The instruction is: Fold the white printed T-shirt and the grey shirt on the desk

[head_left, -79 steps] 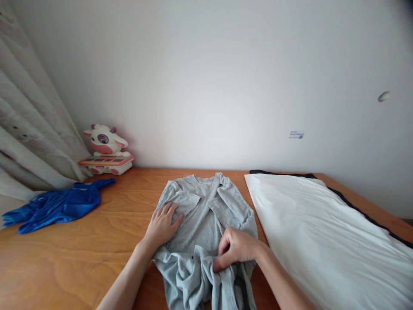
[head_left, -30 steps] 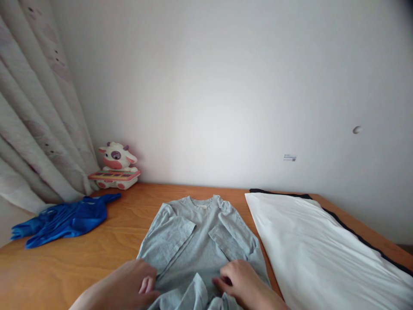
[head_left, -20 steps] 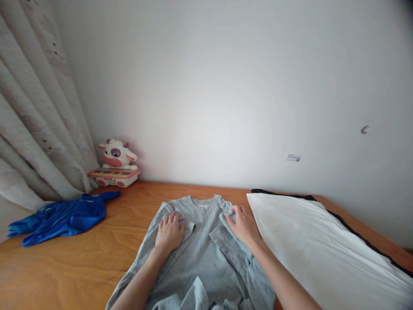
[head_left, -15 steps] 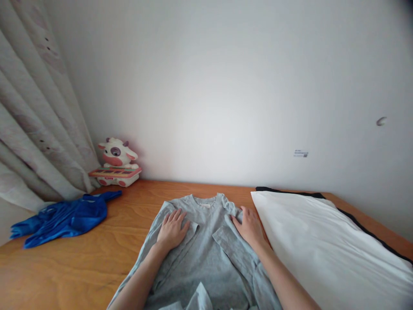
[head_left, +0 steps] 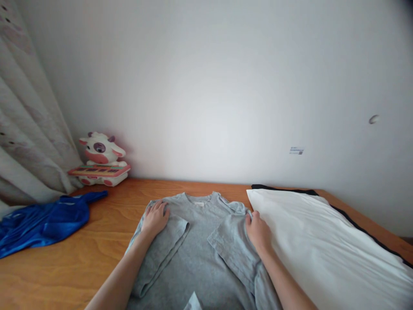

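Observation:
A grey shirt [head_left: 200,241] lies on the wooden table with its collar toward the wall and both sleeves folded inward over its front. My left hand [head_left: 155,218] rests on the shirt's left shoulder, fingers spread slightly and lying flat. At the right shoulder edge, my right hand [head_left: 259,230] has its thumb and fingers closed on the shirt's cloth. A pale pointed bit of cloth [head_left: 193,302] shows at the bottom of the view.
White cloth [head_left: 316,237] with black cloth beneath it lies to the right. Blue garment [head_left: 61,219] is on the wooden table [head_left: 106,241] at left. A cow toy keyboard [head_left: 101,161] stands near the curtain [head_left: 29,125]. The wall [head_left: 206,94] rises behind.
My hands have moved apart, the left one to the left and the right one to the right, where its fingers have closed on the shirt's edge. The view has shifted slightly right.

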`<state>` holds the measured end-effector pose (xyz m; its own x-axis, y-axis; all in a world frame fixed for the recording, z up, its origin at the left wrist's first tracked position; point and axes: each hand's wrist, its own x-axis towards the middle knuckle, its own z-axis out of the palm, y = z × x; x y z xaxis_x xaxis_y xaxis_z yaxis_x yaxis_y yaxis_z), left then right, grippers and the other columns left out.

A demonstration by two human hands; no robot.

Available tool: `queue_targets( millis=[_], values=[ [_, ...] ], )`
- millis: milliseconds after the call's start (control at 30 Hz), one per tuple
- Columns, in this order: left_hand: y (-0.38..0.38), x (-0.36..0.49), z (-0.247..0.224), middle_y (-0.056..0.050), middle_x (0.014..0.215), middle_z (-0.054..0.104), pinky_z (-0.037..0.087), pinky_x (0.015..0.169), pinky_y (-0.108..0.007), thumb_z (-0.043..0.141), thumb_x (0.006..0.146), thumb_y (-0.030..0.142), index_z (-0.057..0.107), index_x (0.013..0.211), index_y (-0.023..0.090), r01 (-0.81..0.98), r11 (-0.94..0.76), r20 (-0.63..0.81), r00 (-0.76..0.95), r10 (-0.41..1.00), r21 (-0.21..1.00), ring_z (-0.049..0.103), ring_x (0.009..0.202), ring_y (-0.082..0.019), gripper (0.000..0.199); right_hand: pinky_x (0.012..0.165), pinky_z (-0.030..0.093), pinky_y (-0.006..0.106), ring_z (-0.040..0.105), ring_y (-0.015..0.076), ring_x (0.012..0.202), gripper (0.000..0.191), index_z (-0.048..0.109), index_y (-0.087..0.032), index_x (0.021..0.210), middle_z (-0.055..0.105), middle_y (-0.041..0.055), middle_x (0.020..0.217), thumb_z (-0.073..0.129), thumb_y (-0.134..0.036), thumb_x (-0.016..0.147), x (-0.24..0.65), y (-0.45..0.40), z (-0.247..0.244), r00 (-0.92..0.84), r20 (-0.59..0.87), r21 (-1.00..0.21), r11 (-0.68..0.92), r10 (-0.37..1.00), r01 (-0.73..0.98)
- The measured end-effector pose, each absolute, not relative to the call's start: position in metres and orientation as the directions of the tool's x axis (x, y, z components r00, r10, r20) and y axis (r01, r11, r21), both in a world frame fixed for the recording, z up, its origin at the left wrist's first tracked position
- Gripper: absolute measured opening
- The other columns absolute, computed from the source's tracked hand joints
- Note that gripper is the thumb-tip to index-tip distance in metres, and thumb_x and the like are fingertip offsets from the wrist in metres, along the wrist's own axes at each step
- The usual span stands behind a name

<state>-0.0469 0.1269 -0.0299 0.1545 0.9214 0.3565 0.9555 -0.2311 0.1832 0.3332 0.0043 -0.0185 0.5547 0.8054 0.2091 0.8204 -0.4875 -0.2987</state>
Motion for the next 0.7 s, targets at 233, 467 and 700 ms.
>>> queue_targets(
  millis=[233,467,700],
  values=[
    [0.149,-0.057,-0.029,-0.008,0.145,0.060,0.031,0.120,-0.051,0.039,0.096,0.030,0.066,0.128,0.025,0.909,-0.387,0.324,0.324,0.889,0.155,0.052,0.138,-0.026,0.042,0.067,0.046,0.034,0.074,0.0286,0.084,0.029,0.056,-0.012,0.115,0.075,0.0175,0.090,0.034,-0.027,0.103,0.343,0.000,-0.017,0.629,0.227,-0.274,-0.571,0.744,0.774],
    [0.141,-0.058,-0.020,-0.013,0.127,0.069,0.043,0.108,-0.046,0.042,0.096,0.035,0.068,0.115,0.020,0.906,-0.393,0.430,0.294,0.854,0.161,0.061,0.121,-0.029,0.036,0.080,0.046,0.033,0.069,0.0281,0.101,0.025,0.056,-0.011,0.117,0.070,0.0182,0.108,0.043,-0.017,0.097,0.343,0.001,-0.021,0.586,0.343,-0.256,-0.528,0.734,0.810],
    [0.099,0.009,0.020,-0.011,0.122,0.068,0.045,0.099,-0.044,0.048,0.091,0.022,0.064,0.113,0.022,0.824,-0.537,0.361,0.452,0.816,0.180,0.061,0.115,-0.028,0.027,0.083,0.043,0.033,0.066,0.0279,0.097,0.020,0.060,-0.012,0.107,0.067,0.0182,0.104,0.044,-0.015,0.095,0.344,0.002,-0.022,0.543,0.404,-0.261,-0.477,0.736,0.839]
  ],
)
